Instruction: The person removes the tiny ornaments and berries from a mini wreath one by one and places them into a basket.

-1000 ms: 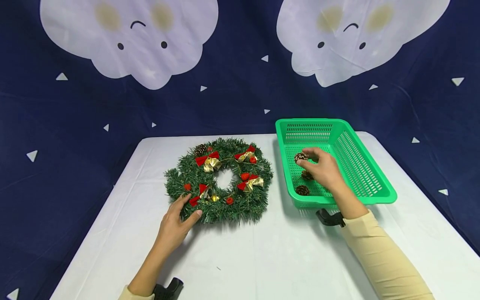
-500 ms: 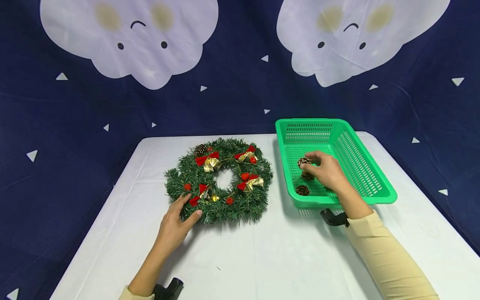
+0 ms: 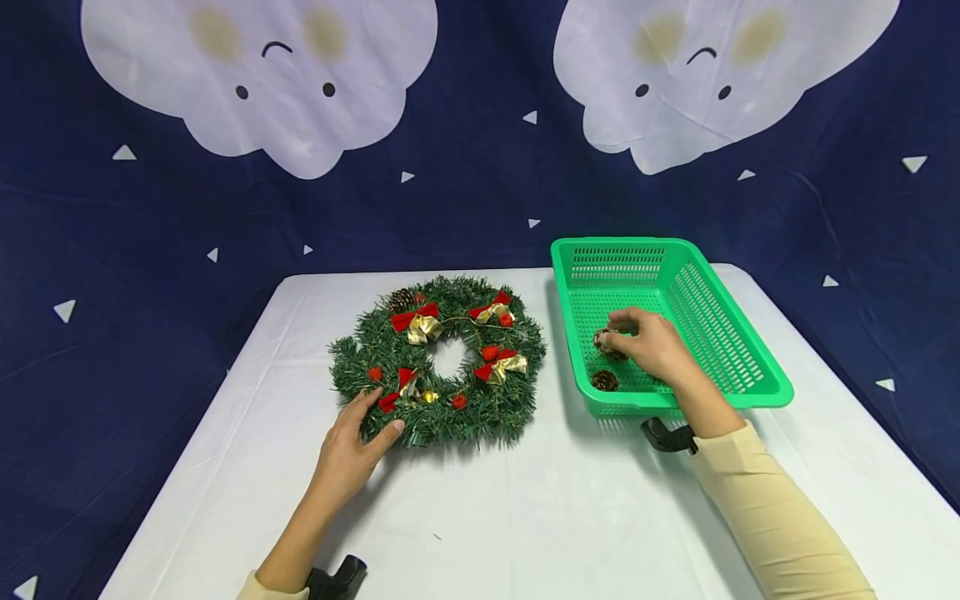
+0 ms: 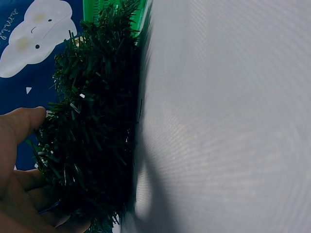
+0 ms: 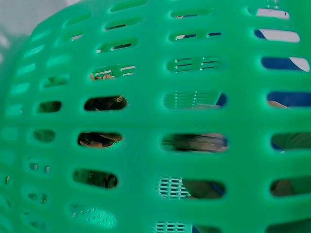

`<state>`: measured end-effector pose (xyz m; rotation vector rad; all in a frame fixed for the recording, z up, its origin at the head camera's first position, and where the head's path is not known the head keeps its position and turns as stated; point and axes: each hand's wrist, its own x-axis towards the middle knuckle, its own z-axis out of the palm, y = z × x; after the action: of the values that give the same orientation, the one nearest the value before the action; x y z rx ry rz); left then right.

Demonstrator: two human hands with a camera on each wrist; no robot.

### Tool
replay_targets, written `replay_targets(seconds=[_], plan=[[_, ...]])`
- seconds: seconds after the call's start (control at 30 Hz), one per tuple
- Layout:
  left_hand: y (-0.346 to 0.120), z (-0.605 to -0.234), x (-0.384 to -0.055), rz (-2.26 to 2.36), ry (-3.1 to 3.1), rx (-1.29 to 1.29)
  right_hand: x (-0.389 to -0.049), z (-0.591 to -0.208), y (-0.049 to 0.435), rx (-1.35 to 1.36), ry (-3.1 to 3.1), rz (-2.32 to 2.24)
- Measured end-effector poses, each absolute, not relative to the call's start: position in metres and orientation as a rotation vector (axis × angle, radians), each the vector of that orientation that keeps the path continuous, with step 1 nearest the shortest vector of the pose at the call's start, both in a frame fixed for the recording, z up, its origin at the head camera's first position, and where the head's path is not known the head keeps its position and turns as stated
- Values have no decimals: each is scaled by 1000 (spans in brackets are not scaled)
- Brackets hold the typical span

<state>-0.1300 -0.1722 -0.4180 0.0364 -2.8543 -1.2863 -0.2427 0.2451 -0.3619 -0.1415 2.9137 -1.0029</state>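
A green tinsel wreath (image 3: pixel 487 425) lies flat on the table, trimmed with red and gold bows, red berries and a pine cone (image 3: pixel 401 300). My left hand (image 3: pixel 348 458) rests on its lower left edge, fingers and thumb spread and relaxed; in the left wrist view, the thumb (image 4: pixel 29 121) touches the foliage. Inside the green basket (image 3: pixel 686 398), my right hand (image 3: pixel 651 343) pinches a pine cone (image 3: pixel 606 342) between thumb and fingers, low over the basket floor. Another cone beneath is mostly hidden by it. One more pine cone (image 3: pixel 604 381) lies near the basket's front wall.
The white-covered table (image 3: pixel 465 517) has bare cloth in front of the wreath and basket. Behind it hangs a dark blue curtain (image 3: pixel 480 192) with clouds. Through slots in the basket wall (image 5: pixel 146 121), the right wrist view shows brown pieces of cone.
My right hand has moved slightly right and toward me, lowering its pine cone toward the basket floor over another cone. My left hand and the wreath have stayed put.
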Motion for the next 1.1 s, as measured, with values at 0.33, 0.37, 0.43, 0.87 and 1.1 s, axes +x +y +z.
replay_targets(seconds=[0.33, 0.37, 0.43, 0.87, 1.1], plan=[[-172, -418, -130, -1292, -2858, 44, -241, -361, 245, -167, 2959, -1023], [-172, -418, -130, -1293, -2857, 45, -241, -360, 244, -165, 2960, -1025], [-172, -418, -130, -1292, -2856, 45, -240, -359, 243, -161, 2964, -1032], [-172, -419, -131, -1286, -2853, 36, -235, -345, 213, -274, 2966, -1157], [-172, -419, -130, -1283, -2852, 39, -234, -337, 193, -300, 2929, -1189]])
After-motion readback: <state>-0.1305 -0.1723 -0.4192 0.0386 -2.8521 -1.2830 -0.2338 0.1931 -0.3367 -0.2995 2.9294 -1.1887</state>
